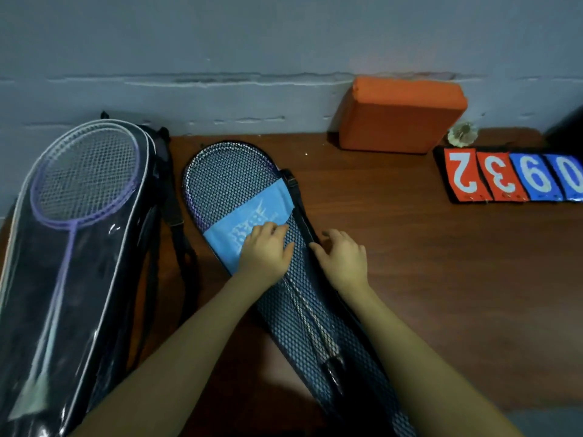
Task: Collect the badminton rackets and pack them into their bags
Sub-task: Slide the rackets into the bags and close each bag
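Left hand (265, 249): lies palm-down on the mesh bag, fingers fairly straight and pressing on the blue fabric patch (249, 228); it grips nothing.
Right hand (342, 257): sits at the bag's right edge, fingers curled toward the black edging and strap (299, 203); whether they actually pinch the edging is hard to tell from this angle.
Mesh bag (303, 326): lies flat on the wooden table (441, 263), narrow end toward the person, rounded end toward the wall.
Packed rackets (310, 316): pale shafts and a dark handle show through the mesh, with the head rim visible at the far rounded end.
Clear-fronted bag (94, 294): lies to the left, just beside the mesh bag, dark with white piping.
Purple racket (85, 175): seen through the clear front, head toward the wall, with a white-framed racket alongside it.
Score cards (511, 176): red and blue numbered panels at the far right of the table.
Shuttlecock (462, 137): just behind the cards.
Orange cushion (400, 115): leans against the grey wall (220, 42).
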Demonstrator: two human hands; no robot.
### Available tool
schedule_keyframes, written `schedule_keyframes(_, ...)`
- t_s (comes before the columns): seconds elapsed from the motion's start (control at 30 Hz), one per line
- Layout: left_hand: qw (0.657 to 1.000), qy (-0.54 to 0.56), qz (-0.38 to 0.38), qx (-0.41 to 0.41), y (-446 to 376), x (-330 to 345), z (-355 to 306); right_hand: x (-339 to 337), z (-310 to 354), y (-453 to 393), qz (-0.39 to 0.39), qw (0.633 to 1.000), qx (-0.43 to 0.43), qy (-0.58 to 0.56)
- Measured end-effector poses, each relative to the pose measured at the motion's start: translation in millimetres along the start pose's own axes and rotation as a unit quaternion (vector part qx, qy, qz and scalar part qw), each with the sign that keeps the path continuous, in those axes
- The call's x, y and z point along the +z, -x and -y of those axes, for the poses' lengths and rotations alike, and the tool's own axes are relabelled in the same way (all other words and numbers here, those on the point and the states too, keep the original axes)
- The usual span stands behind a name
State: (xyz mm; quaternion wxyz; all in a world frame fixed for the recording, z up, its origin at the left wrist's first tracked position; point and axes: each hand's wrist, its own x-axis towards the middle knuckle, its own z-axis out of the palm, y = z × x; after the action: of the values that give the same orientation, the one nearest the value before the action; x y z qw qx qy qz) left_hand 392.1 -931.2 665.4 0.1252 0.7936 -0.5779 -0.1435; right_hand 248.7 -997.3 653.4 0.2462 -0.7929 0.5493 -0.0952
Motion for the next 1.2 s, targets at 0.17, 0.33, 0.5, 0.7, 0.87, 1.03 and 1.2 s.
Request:
schedule_keyframes(0.17,0.998,0.06,-0.022,0.013,-23.9,14.3,17.5,23.3,14.2,-24.5,0.02,0.999,0.038,0.027)
schedule_keyframes(0.33,0.991,0.13,-0.037,-0.004,-34.5,17.6,14.2,26.6,11.3,-22.8,-0.001,0.997,-0.022,-0.077)
schedule_keyframes(0.5,0.97,0.228,-0.064,-0.059,-48.7,7.7,14.9,2.9,16.5,-19.1,-0.006,0.976,-0.073,-0.207)
schedule_keyframes(0.7,0.931,0.322,-0.062,-0.162,-63.6,-11.1,-1.5,-13.0,22.0,-6.9,0.02,0.956,-0.09,-0.278)
schedule_keyframes(0.87,0.88,0.425,-0.094,-0.188,-47.1,-22.6,-15.3,-26.2,17.3,4.7,0.018,0.958,-0.082,-0.273)
schedule_keyframes(1.03,0.857,0.458,-0.172,-0.162,-16.3,-38.3,-18.3,-38.1,7.8,14.4,-0.037,0.967,-0.046,-0.25)
schedule_keyframes(1.2,0.85,0.476,-0.183,-0.132,1.9,-51.5,-15.8,-47.3,3.5,14.9,-0.062,0.972,-0.059,-0.219)
